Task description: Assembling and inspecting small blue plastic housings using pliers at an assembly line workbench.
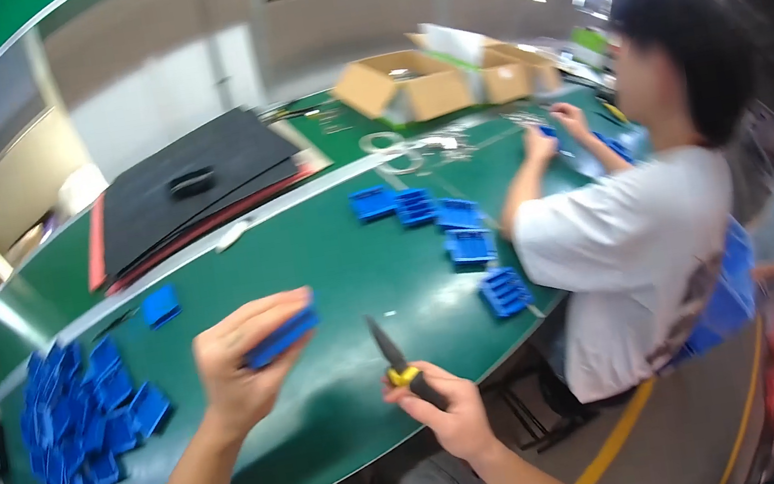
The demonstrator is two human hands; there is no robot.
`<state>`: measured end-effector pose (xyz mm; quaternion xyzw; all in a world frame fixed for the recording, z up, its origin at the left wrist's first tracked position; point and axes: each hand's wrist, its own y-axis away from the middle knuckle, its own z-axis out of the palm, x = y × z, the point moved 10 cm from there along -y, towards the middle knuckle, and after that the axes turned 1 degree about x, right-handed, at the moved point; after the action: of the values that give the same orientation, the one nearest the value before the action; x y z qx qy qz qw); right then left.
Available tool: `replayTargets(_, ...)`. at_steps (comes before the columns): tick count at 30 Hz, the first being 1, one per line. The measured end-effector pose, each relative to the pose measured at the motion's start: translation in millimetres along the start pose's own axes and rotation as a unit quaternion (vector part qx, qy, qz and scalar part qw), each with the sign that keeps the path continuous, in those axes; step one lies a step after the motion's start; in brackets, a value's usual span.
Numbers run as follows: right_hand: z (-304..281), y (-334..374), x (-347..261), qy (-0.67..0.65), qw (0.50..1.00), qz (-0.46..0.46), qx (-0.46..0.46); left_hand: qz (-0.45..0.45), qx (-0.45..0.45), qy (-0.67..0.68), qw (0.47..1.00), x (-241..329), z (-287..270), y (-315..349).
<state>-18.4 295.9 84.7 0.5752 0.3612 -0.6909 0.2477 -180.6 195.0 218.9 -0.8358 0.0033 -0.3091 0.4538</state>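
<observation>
Raised over the green table, my left hand (248,355) is closed around a flat blue plastic part (283,337), fingers along its top edge. To its right, my right hand (449,412) grips a pointed hand tool (387,345) with a dark slender tip and a black and yellow handle. The tip points up and away, apart from the blue part. Blur hides whether the tool is a knife or pliers. A heap of similar blue parts (81,422) lies left of my left hand, with a single blue part (160,305) beyond it.
Several slotted blue parts (469,246) stand in a line on the green table (337,439). Black mats (196,186) lie at the back, a dark object (192,182) on them. Cardboard boxes (437,92) stand far right. A co-worker (634,233) sits at right, handling a blue part.
</observation>
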Motion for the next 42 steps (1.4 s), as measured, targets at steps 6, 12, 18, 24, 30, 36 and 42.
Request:
replayTargets(6, 41, 11, -20, -0.015, 0.998, 0.002, -0.059, 0.009, 0.006, 0.025, 1.0, 4, -18, 7)
replayTargets(12, 43, 9, -24, -0.001, 1.0, 0.015, -0.019, 0.038, -0.013, 0.048, 0.998, 11, -12, 10)
replayTargets(18, 43, 10, -24, 0.007, 0.999, 0.001, -0.045, 0.06, -0.013, 0.025, 0.998, 13, -8, 11)
replayTargets(24, 46, 12, -25, 0.041, 0.998, -0.002, -0.045, 0.093, -0.005, -0.01, 0.996, 17, -10, 13)
replayTargets(30, 51, 15, -10, -0.001, 0.999, 0.036, -0.031, 0.084, 0.004, 0.005, 0.996, 12, -9, 15)
replayTargets(36, 46, 14, -9, 0.04, 0.999, 0.017, -0.021, 0.037, -0.014, 0.055, 0.998, -1, 2, 13)
replayTargets(42, 59, 8, 4, 0.05, 0.994, 0.094, 0.0, 0.035, 0.004, 0.039, 0.999, -9, -29, 13)
